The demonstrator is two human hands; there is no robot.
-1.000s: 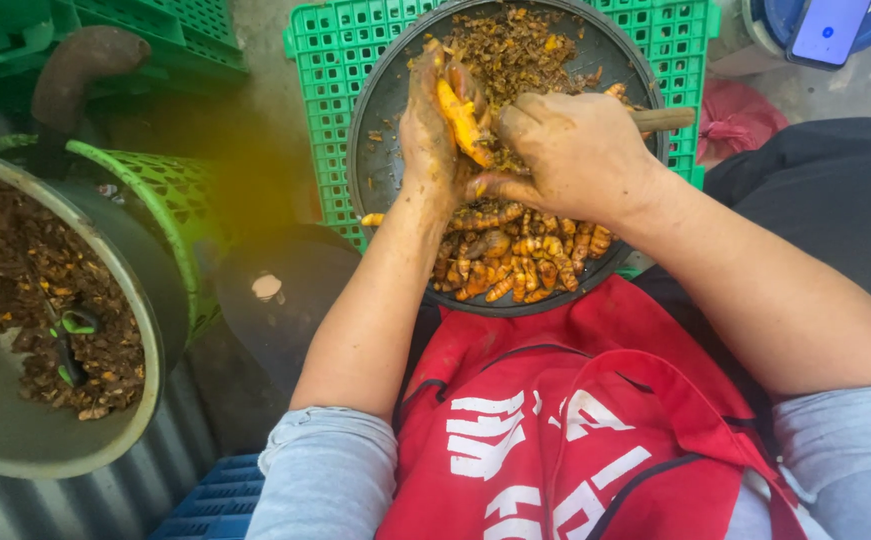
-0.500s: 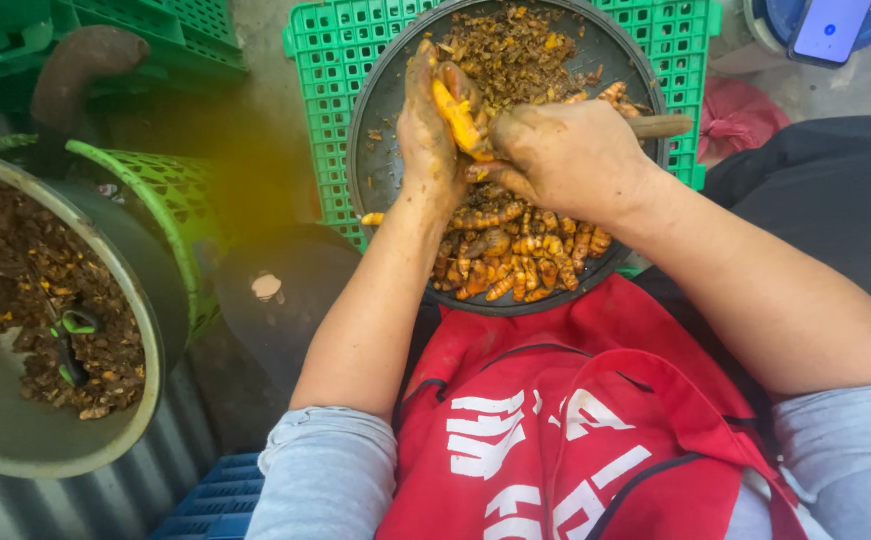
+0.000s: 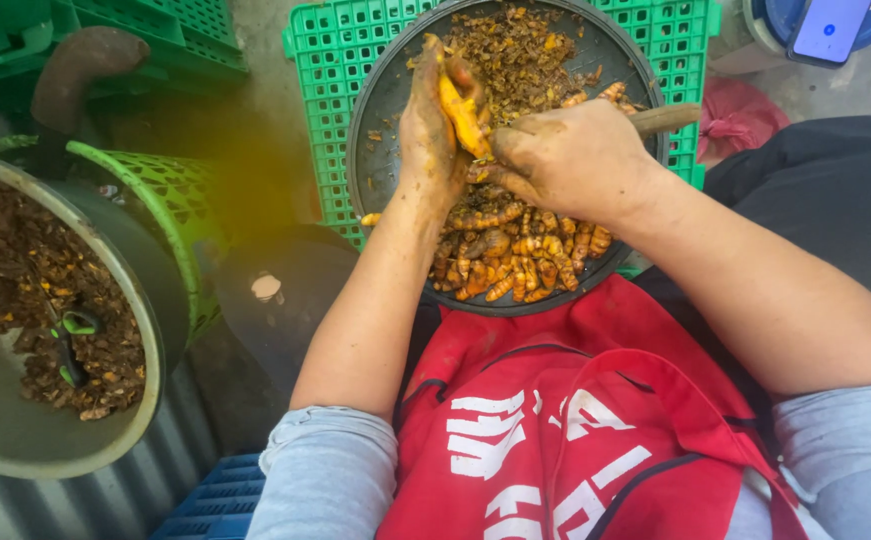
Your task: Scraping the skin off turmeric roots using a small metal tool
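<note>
The left hand [image 3: 430, 130] is closing its grip around an orange, peeled turmeric root [image 3: 461, 118], holding it upright over the round dark tray [image 3: 380, 110]. The right hand [image 3: 570, 158] is clamping its grip on a wooden-handled tool [image 3: 663, 119], its fingers pressing against the root's lower end. Below the hands, unpeeled roots [image 3: 515, 255] are lying heaped in the tray, peelings [image 3: 515, 55] piling at the far side. The tray is resting on a green crate [image 3: 320, 90]; a metal bowl [image 3: 15, 440] of scraps is sitting to the left.

Bare concrete floor [image 3: 265, 40], daylight
</note>
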